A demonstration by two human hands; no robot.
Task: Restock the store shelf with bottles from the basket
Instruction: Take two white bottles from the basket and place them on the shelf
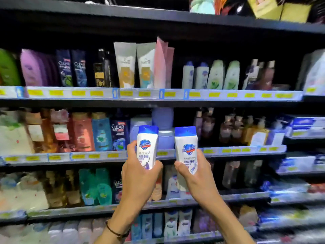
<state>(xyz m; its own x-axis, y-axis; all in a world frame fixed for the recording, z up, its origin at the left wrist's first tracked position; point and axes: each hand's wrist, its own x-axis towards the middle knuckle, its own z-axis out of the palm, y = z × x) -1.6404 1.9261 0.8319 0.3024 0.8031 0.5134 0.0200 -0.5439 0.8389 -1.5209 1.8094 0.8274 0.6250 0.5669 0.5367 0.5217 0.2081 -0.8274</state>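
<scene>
I hold two small white Safeguard bottles with blue caps upright in front of the store shelves. My left hand [139, 178] grips the left bottle [146, 147] around its lower half. My right hand [195, 178] grips the right bottle [187, 147] the same way. Both bottles are raised to about the level of the second shelf rail [105, 155]. On the upper shelf [219, 94], two matching white bottles with blue caps [195, 75] stand to the right of centre. The basket is out of view.
Shelves packed with shampoo and body-wash bottles fill the view. A dark gap [182, 118] lies behind the held bottles on the second shelf, next to pale lilac jars [162, 118]. Boxes of toothpaste [306, 124] stack at the right.
</scene>
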